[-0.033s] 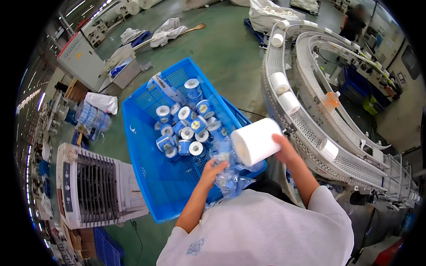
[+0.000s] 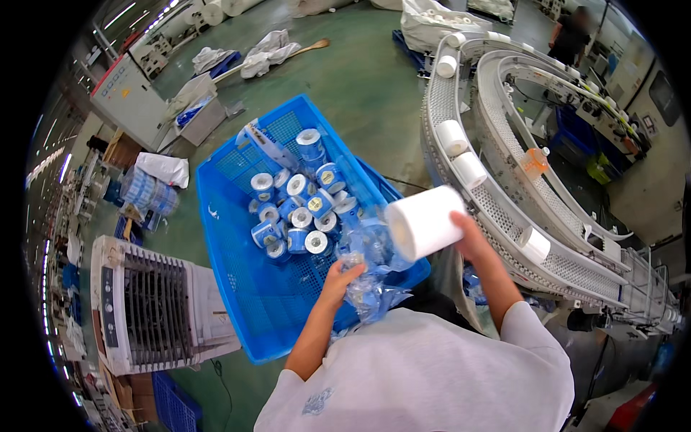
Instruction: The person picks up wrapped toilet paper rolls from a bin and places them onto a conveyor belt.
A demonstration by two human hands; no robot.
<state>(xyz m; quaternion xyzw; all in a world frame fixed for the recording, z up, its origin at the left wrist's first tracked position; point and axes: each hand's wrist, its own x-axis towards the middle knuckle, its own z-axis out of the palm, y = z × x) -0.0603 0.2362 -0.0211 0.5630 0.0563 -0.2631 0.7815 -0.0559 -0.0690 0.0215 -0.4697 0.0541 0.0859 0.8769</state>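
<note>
My right hand (image 2: 471,239) grips a plain white toilet paper roll (image 2: 426,222) by its right end. The roll is held tilted above the near right side of a blue plastic crate (image 2: 248,317). My left hand (image 2: 341,282) is closed on crumpled clear-and-blue plastic bags (image 2: 371,291) at the crate's near edge. The bags lie just below and left of the roll, apart from my right hand. Inside the crate, several wrapped rolls (image 2: 300,187) in blue-and-white film are piled toward the far right.
A curved conveyor (image 2: 497,216) carrying several white rolls runs along my right, with an orange bottle (image 2: 535,163) on its inner track. An air cooler (image 2: 158,306) stands left of the crate. A grey bin (image 2: 198,122) and a control cabinet (image 2: 129,97) are farther off. A person (image 2: 571,36) stands far right.
My right hand and the white roll have shifted slightly right and away from me. My left hand stays on the plastic bags, nearly in place.
</note>
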